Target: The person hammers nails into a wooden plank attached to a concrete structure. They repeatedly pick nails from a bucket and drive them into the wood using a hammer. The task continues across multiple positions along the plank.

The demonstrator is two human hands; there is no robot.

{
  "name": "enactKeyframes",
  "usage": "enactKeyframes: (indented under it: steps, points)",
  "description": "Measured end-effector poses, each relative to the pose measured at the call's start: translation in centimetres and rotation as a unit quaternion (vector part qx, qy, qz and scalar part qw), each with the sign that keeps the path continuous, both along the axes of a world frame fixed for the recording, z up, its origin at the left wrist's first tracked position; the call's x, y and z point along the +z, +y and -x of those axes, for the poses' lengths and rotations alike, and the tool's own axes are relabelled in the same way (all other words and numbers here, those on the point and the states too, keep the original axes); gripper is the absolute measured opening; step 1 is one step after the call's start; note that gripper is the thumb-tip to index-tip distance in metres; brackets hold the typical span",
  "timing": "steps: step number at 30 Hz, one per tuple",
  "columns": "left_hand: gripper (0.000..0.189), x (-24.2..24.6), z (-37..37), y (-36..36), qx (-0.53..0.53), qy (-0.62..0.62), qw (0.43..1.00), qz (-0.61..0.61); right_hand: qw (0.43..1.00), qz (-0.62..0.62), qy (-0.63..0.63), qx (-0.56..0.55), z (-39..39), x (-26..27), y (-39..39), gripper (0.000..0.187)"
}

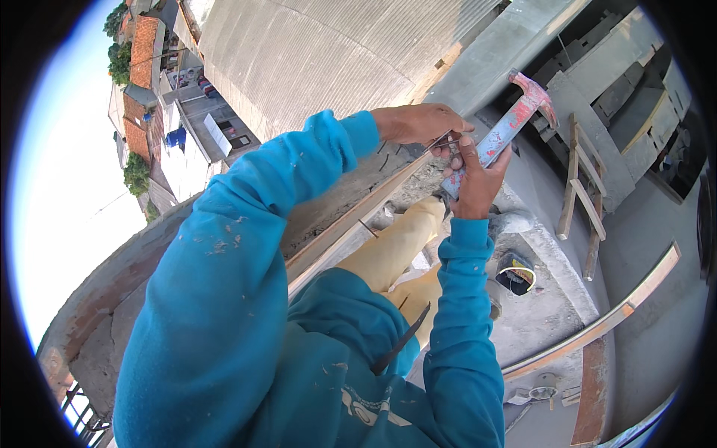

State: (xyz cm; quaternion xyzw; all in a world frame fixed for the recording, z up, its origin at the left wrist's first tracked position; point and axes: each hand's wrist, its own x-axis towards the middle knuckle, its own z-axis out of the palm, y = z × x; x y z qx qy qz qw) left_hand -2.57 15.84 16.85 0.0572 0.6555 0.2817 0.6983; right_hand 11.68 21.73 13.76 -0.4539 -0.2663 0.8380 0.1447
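My right hand grips a claw hammer around the lower handle, its red-and-blue paint worn and the head pointing up and away. My left hand meets it from the left, with fingers closed on thin dark metal pieces, apparently nails. The right thumb and fingertips also touch one of these pieces. How many lie between the fingers is partly hidden. Below both hands is the rough edge of a concrete wall, with a long wooden board running along it. My legs in pale trousers stand close by.
A black bucket sits on a concrete ledge at right. Beyond are a wooden frame and a long plank. Thin rods jut near my legs. Corrugated roofing spreads ahead, with a drop towards houses at left.
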Motion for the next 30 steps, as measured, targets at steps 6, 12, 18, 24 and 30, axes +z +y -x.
enactKeyframes:
  steps: [6,12,18,24,30]
  points:
    - [0.039,-0.3,0.2,-2.9,-0.030,0.140,0.990,-0.001,0.991,0.100,-0.013,-0.093,0.6,-0.8,0.0,0.054]
    - [0.036,0.7,-2.2,-3.5,0.088,0.164,0.983,-0.005,0.975,0.171,0.014,-0.143,1.2,-1.7,-1.6,0.047]
    - [0.028,-1.0,-2.6,-5.3,0.153,0.256,0.953,-0.046,0.973,0.206,-0.014,-0.100,1.7,-1.6,-3.9,0.055]
    - [0.022,-2.0,0.2,-9.2,-0.158,0.370,0.915,0.034,0.990,0.117,-0.075,0.025,-2.3,-2.4,-4.9,0.077]
    - [0.021,-4.7,-2.1,-16.7,-0.280,0.390,0.872,0.094,0.988,0.081,-0.101,0.079,-7.5,-2.2,-4.4,0.083]
